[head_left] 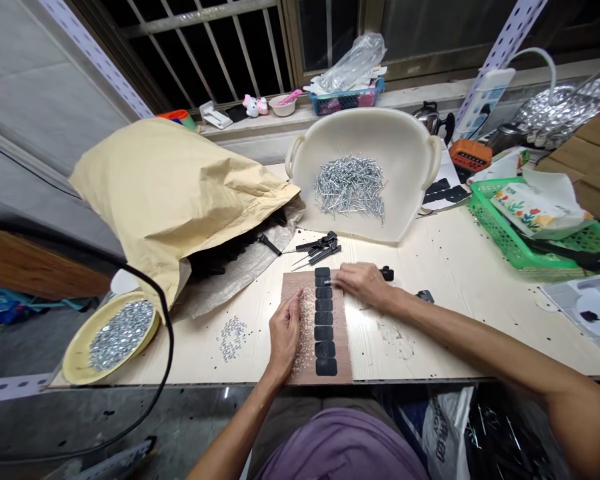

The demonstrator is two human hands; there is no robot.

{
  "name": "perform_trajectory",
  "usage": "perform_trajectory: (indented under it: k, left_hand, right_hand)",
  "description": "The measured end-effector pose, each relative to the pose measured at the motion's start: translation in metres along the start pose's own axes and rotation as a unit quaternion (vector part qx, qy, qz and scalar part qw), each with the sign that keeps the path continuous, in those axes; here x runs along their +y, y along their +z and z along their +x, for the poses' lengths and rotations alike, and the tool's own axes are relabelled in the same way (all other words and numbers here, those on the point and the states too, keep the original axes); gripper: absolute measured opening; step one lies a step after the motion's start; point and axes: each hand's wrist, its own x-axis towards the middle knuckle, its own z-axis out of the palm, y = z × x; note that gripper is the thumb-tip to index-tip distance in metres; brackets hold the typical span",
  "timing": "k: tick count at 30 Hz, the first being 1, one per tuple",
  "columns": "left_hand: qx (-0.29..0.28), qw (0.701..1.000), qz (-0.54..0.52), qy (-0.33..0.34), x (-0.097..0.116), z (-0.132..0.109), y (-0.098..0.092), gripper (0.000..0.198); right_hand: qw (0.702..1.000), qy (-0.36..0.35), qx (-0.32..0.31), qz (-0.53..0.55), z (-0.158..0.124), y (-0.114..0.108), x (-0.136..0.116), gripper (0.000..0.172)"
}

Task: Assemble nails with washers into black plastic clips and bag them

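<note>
We're at black pads (323,327) in a row on wood bd (343,353).
L hand (284,331) curled on bd, R hand (363,283) fingers out at far pad; grip unclear both.

The one head-worn camera looks forward and down from close above the left hand (285,333) and right hand (365,283), its wide view reaching the window sill (275,127).

A green plastic mesh basket (510,230) sits at the right end of the pale wooden desk (455,320), with a floral tissue packet (540,207) lying in it. Beyond, a white power strip (483,103) stands against a perforated white rail, and a blue woven basket (345,100) on the pale windowsill (260,127) holds a clear plastic bag (353,63).
</note>
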Motion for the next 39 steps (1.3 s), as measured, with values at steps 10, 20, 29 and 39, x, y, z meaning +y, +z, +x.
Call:
perform_trajectory:
  k: [10, 20, 29, 39]
  left_hand:
    - [0.009, 1.000, -0.011, -0.001, -0.001, -0.001, 0.001, 0.042]
    - [0.013, 1.000, -0.005, 0.004, -0.002, -0.001, 0.000, 0.040]
    - [0.009, 1.000, -0.023, 0.016, -0.004, -0.002, -0.002, 0.038]
    - [0.030, 0.997, -0.021, 0.067, -0.007, -0.006, -0.006, 0.031]
  right_hand:
    - [0.989, -0.132, -0.033, 0.051, -0.020, 0.000, -0.037, 0.027]
    - [0.989, -0.141, -0.027, 0.020, -0.005, 0.000, -0.038, 0.028]
    - [0.996, 0.084, 0.005, -0.021, -0.044, -0.031, -0.014, 0.027]
    - [0.993, 0.058, 0.024, -0.102, 0.009, -0.031, 0.002, 0.028]
